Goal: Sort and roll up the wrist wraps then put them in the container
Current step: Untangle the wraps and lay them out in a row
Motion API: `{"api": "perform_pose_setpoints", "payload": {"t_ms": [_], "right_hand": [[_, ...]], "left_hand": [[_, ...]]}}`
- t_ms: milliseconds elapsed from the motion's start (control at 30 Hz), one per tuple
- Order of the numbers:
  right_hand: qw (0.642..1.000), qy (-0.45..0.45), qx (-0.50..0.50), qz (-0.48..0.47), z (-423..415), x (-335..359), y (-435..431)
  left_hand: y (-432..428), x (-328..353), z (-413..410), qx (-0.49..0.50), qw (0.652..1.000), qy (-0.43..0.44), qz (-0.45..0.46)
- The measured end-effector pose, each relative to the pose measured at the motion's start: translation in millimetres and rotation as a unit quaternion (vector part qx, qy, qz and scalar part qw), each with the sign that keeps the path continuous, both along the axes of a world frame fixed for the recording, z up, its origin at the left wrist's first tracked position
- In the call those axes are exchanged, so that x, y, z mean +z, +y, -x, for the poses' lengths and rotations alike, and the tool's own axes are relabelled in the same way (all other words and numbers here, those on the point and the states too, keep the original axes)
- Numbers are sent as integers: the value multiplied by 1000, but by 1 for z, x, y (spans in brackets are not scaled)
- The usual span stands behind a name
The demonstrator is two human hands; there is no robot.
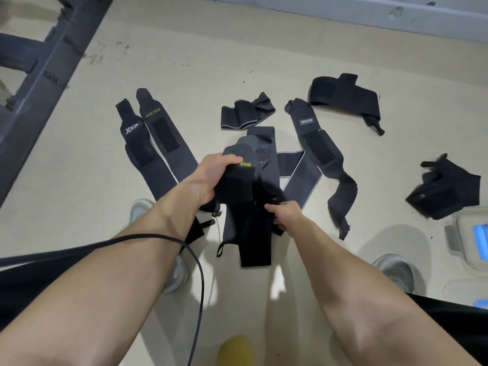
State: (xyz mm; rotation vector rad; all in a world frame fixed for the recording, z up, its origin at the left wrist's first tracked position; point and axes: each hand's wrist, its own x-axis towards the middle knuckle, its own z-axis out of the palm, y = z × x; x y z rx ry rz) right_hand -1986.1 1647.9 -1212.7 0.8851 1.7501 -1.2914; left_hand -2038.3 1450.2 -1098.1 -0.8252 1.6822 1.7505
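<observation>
My left hand (208, 178) grips the upper part of a dark wrist wrap with yellow-green lettering (237, 186), held above the floor. My right hand (284, 215) pinches the same wrap lower down, where its black tail (253, 241) hangs toward the floor. Two flat wraps lie side by side at the left, one marked XTEP (132, 130), one marked XUEYING (161, 128). A grey-edged wrap (245, 117) and a long wrap with a white label (314, 143) lie beyond my hands. A folded black wrap (346, 96) sits far right.
A dark metal rack frame (45, 67) runs along the left. A black glove-like piece (446, 191) lies at the right, next to a pale container (472, 244) at the frame edge. My shoes (396, 270) stand on the beige floor. A black cable (195, 260) crosses my left forearm.
</observation>
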Motion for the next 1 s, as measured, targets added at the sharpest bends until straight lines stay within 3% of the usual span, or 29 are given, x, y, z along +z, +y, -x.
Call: {"api": "perform_pose_setpoints", "payload": {"t_ms": [133,400,700,1000], "right_hand": [[999,4,-3,44,4,23,-3],[993,61,-95,18,10,132,47],[968,245,-39,42,33,283,94],[938,321,-27,128,30,388,122]], "left_hand": [[-1,8,3,-2,1000,10,13],[17,83,14,-10,996,81,25],[35,199,13,-103,976,183,54],[53,247,-8,-152,968,197,23]]}}
